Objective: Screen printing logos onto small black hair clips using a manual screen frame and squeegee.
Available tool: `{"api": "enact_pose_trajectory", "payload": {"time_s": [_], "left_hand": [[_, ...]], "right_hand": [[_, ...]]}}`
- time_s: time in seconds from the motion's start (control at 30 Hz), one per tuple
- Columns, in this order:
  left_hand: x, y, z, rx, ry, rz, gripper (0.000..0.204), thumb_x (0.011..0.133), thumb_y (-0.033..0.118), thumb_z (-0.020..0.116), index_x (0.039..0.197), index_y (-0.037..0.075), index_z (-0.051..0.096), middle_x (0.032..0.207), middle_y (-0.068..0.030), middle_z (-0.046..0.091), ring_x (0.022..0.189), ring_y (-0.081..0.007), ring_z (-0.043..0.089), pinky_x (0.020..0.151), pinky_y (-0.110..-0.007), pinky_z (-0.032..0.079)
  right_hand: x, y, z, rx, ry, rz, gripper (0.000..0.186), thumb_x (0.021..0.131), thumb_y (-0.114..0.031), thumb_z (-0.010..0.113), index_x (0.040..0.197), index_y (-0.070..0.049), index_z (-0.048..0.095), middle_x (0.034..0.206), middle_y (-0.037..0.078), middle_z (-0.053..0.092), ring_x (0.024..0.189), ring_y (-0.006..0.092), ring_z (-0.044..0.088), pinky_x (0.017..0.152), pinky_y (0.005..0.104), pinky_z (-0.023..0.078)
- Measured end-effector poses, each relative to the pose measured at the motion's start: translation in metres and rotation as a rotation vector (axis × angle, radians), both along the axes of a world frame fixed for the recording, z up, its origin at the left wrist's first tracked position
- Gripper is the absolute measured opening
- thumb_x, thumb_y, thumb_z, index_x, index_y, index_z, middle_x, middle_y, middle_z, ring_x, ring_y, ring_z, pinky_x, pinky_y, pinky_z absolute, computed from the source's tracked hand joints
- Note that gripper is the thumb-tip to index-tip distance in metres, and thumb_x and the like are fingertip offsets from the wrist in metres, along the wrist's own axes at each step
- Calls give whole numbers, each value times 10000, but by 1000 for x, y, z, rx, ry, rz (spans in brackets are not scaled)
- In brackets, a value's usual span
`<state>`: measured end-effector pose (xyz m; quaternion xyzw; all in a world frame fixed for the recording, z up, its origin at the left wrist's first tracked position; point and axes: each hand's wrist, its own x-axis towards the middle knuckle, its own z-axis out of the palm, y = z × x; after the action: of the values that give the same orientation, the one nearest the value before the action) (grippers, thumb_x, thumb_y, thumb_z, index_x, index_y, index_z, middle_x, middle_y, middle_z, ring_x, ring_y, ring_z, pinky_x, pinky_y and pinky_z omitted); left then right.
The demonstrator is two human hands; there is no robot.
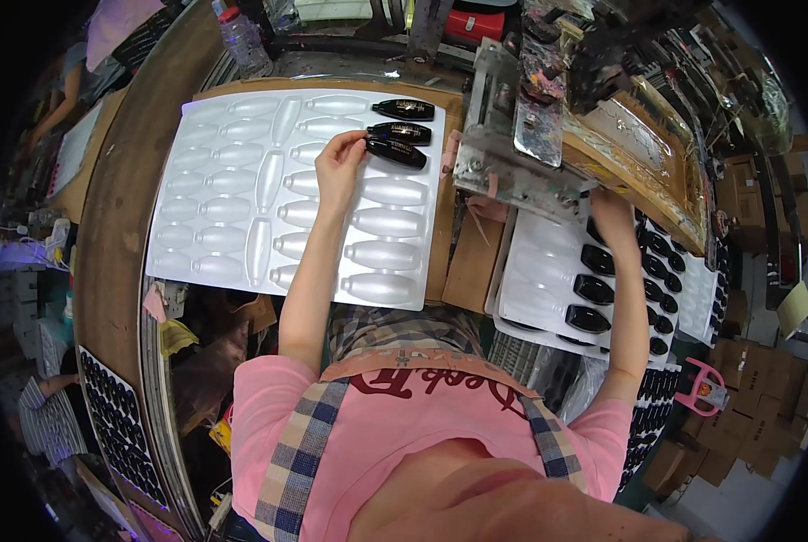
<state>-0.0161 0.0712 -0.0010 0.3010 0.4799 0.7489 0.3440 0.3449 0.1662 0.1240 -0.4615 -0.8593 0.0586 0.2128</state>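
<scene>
Pink shirt (404, 434) fills the near edge. Left hand (339, 167) reaches over the white moulded tray (205, 208) on the bench (115, 199); its grip is closed on the left end of a black bottle (397, 153), whose long axis runs rightward away from the fingers, just below two other black bottles (402, 122). Right hand (612, 215) reaches under the printing machine (530, 135) toward a second tray (549, 271); I cannot tell whether its grip is closed.
</scene>
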Motion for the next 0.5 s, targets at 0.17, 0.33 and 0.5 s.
{"api": "enact_pose_trajectory", "payload": {"time_s": [0.17, 0.33, 0.5], "left_hand": [[5, -12, -1, -206, 486, 112, 217, 787, 30, 552, 997, -21, 569, 924, -166, 603, 871, -222, 585, 730, -272, 465], [2, -15, 0, -247, 1227, 320, 218, 777, 48, 542, 986, 2, 586, 933, -188, 590, 918, -331, 546, 795, -372, 432], [8, -7, 53, 63, 1022, 255, 207, 787, 64, 528, 978, 13, 587, 947, -191, 576, 915, -326, 539, 791, -383, 421]], "right_hand": [[-27, -23, -21, 190, -102, 37, 280, 649, -71, 566, 900, 54, 547, 821, 226, 549, 844, 398, 507, 783, 423, 411], [-16, -10, -17, 318, -386, -1, 274, 674, -122, 603, 899, 29, 560, 789, 208, 567, 794, 390, 531, 711, 417, 436], [-4, -24, 14, -223, -25, -206, 309, 700, -103, 616, 949, 27, 486, 727, 169, 548, 664, 289, 535, 590, 371, 415]]}}
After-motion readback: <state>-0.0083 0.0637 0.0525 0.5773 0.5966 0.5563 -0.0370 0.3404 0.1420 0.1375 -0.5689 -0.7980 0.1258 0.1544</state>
